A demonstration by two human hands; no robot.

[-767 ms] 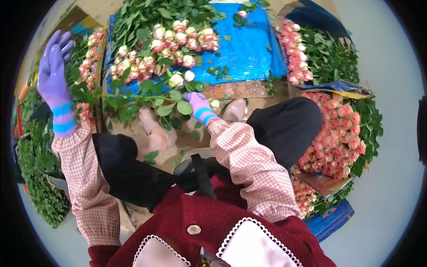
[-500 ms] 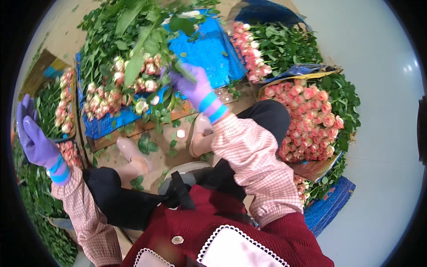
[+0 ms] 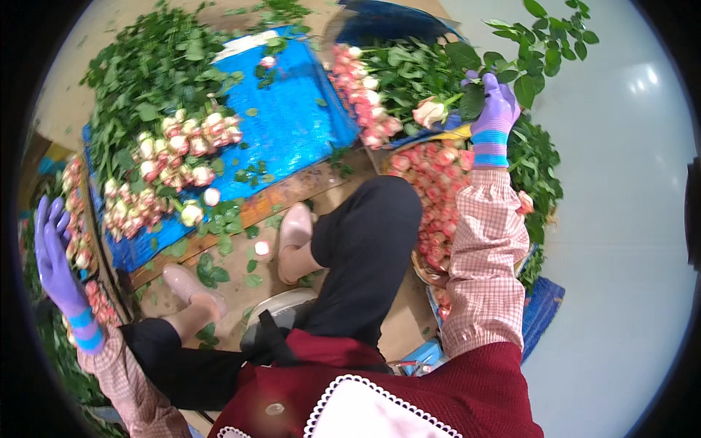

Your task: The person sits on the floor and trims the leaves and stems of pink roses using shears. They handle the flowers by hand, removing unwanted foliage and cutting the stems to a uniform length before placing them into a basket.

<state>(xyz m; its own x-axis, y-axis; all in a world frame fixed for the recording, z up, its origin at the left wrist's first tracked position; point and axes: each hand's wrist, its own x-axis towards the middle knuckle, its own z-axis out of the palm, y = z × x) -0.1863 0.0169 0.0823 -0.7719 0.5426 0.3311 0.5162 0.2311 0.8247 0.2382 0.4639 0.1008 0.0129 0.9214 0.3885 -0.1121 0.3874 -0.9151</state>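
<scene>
My right hand [image 3: 496, 104], in a purple glove with a striped cuff, is closed around the stem of a rose. The pale pink-and-cream rose [image 3: 429, 112] points left from the fist, and its leafy stem extends up and right beyond it. Below the hand lie bundled pink roses [image 3: 438, 208], partly hidden by my forearm. At the far left, my left hand [image 3: 55, 255], gloved alike, is raised with fingers stretched out and holds nothing. It is near another row of roses [image 3: 79, 241].
A heap of cream-pink roses [image 3: 171, 157] with leafy stems lies on a blue sheet [image 3: 285, 109] ahead. Another bundle [image 3: 361, 98] stands right of it. Fallen leaves [image 3: 212, 271] litter the brown floor by my shoes. A pale smooth surface [image 3: 617, 241] spans the right side.
My right hand has swung right, from the heap on the blue sheet to above the right-hand bundles, carrying a rose. The view has shifted; my left hand stays raised at the left.
</scene>
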